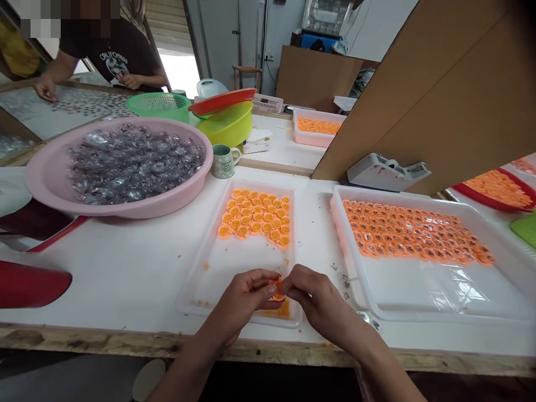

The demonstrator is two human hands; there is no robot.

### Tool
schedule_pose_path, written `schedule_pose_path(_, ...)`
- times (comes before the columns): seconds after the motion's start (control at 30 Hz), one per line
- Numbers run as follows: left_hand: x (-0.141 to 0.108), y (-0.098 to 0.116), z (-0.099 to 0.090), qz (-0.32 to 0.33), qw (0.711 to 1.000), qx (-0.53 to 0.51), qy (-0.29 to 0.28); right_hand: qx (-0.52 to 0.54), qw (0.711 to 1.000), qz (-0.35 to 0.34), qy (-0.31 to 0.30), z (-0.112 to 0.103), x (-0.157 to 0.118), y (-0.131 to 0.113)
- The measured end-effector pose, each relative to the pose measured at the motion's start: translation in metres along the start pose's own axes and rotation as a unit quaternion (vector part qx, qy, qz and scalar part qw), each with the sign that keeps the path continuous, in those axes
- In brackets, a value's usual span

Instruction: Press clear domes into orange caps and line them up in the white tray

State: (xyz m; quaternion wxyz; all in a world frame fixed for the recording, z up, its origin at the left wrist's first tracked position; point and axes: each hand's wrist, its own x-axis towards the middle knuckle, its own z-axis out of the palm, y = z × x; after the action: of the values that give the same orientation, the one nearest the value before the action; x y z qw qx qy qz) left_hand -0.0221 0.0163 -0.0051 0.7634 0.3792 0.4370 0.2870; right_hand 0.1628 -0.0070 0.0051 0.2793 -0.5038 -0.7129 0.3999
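My left hand (pixel 250 295) is closed around a small orange plastic cup (pixel 276 289), held over the near end of a white tray (pixel 228 297). The fingers of my right hand (pixel 316 290) are pinched together at the cup's right side; what they hold, if anything, is hidden. In the far half of that tray stand rows of similar orange cups (pixel 256 216) with yellowish insides. A small pile of orange-yellow bits (pixel 283 310) lies beneath my hands in the near right corner. To the right, a larger white tray (pixel 419 290) holds rows of orange pieces with clear, dark-marked tops (pixel 414 231).
A pink basin (pixel 176 195) full of clear and dark plastic pieces stands at left, beside a green mug (pixel 224 162). A cardboard panel (pixel 439 95) leans behind the right tray, with a grey-white device (pixel 385 172) before it. Across the table a person (pixel 121 56) handles small pieces.
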Motion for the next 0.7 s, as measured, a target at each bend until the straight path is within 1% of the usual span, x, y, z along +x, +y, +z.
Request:
schedule_pose_path(0.07,0.001,-0.001,0.001,-0.002,1.000,0.001,0.014,-0.037,0.999,0.005,0.007,-0.007,0.001,-0.001)
schedule_pose_path(0.13,0.002,-0.002,-0.001,-0.008,1.000,-0.009,0.028,-0.057,0.998,0.029,0.027,-0.014,0.000,0.002)
schedule_pose_path(0.2,0.004,-0.002,-0.003,-0.021,0.999,-0.033,0.029,-0.046,0.997,0.052,0.043,-0.019,-0.002,0.007)
schedule_pose_path(0.23,0.004,-0.002,-0.004,-0.028,0.998,-0.049,0.019,-0.032,0.996,0.061,0.048,-0.019,-0.004,0.010)
schedule_pose_path(0.3,0.005,0.001,-0.006,-0.040,0.996,-0.079,-0.002,0.007,0.996,0.073,0.057,-0.017,-0.006,0.016)
schedule_pose_path(0.37,0.005,0.003,-0.006,-0.043,0.994,-0.096,-0.011,0.068,0.992,0.081,0.068,-0.011,-0.008,0.022)
schedule_pose_path(0.53,0.005,0.003,-0.005,-0.031,0.996,-0.082,0.007,0.223,0.962,0.110,0.116,0.003,-0.012,0.030)
schedule_pose_path(0.57,0.005,0.003,-0.005,-0.028,0.997,-0.075,0.010,0.240,0.958,0.109,0.117,0.004,-0.013,0.029)
schedule_pose_path(0.63,0.005,0.003,-0.003,-0.021,0.998,-0.064,0.014,0.254,0.956,0.106,0.099,0.003,-0.014,0.027)
schedule_pose_path(0.7,0.004,0.004,0.000,-0.011,0.998,-0.055,0.020,0.242,0.964,0.097,0.054,0.001,-0.015,0.023)
